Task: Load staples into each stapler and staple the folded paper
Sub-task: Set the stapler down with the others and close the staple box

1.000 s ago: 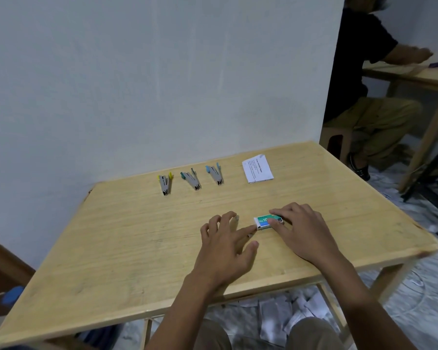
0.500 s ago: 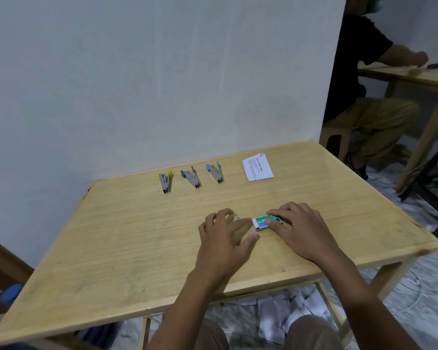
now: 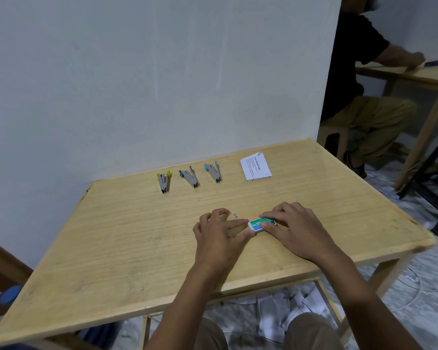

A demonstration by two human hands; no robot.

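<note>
Three small grey staplers lie open in a row at the back of the wooden table (image 3: 116, 248): one with yellow ends (image 3: 164, 182), one with dark green ends (image 3: 190, 178), one with light blue ends (image 3: 213, 173). The folded paper (image 3: 256, 167) lies to their right. A small green and white staple box (image 3: 259, 224) sits mid-table. My right hand (image 3: 293, 228) presses down on the box. My left hand (image 3: 219, 236) rests just left of it, thumb touching the box's end, fingers curled. A tiny strip of staples (image 3: 235, 215) lies beside my left fingertips.
A white wall stands directly behind the table. Another person (image 3: 364, 84) sits at a second wooden table (image 3: 415, 74) at the right. Scraps of paper (image 3: 283, 314) litter the floor under my table. A dark chair (image 3: 435, 178) stands at the far right.
My left hand's fingers have curled in and drawn slightly left from the box, and the small strip of staples now shows on the table. My right hand stays on the box.
</note>
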